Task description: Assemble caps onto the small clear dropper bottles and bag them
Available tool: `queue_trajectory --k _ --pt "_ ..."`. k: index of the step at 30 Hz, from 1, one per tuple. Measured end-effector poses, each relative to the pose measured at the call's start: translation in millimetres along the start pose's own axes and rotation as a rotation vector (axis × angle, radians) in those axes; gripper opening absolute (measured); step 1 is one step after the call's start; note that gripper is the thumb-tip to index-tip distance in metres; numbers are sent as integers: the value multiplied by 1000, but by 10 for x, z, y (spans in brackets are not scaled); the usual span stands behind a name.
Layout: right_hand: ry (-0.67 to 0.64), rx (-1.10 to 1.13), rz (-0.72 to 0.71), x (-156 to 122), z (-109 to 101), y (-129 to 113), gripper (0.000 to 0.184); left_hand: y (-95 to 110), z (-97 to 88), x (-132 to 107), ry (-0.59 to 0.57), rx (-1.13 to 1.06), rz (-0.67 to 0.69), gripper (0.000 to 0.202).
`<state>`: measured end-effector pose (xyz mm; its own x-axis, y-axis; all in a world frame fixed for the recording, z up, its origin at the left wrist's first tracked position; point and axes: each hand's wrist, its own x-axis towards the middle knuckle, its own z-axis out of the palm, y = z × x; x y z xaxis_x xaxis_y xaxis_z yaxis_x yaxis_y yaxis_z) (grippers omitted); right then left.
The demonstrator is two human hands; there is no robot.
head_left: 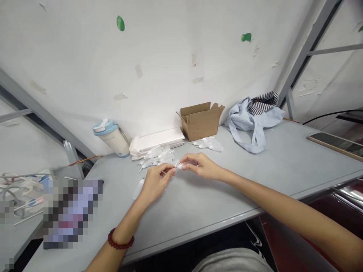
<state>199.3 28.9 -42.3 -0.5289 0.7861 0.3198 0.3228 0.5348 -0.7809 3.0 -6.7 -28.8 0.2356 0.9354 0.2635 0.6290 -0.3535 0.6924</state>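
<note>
Over the middle of the table (204, 196), my right hand (202, 166) pinches a small translucent plastic squeeze bottle (180, 165) with a white neck, held almost level. Its body is partly covered by my fingers. At the neck end, my left hand (159, 179) has thumb and forefinger pressed together; what they pinch is too small to make out. Just behind my hands lies a pile of similar small bottles (159, 154) with thin tips. One more clear piece (138, 189) is partly hidden by my left wrist. Another group of bottles (208, 143) rests farther right.
Behind the pile are stacked white sheets or sleeves (161, 139) and an open cardboard box (201, 122) against the wall. A blue-lidded tumbler (112, 138) stands left, a light blue cloth bag (249, 121) right. A phone (337, 145) lies far right; a blurred-out item (73, 213) lies left.
</note>
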Motion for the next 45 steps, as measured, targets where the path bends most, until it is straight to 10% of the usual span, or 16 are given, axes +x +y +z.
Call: queue_trajectory --k 29,38,45 --pt "-62 -134 -128 1 8 11 17 -43 -48 13 -191 -56 -44 25" --pt "141 -391 63 170 -439 331 17 -124 -441 81 -104 -30 -122 27" --pt "14 -816 283 175 -525 499 30 -239 -522 94 -276 147 -157 30"
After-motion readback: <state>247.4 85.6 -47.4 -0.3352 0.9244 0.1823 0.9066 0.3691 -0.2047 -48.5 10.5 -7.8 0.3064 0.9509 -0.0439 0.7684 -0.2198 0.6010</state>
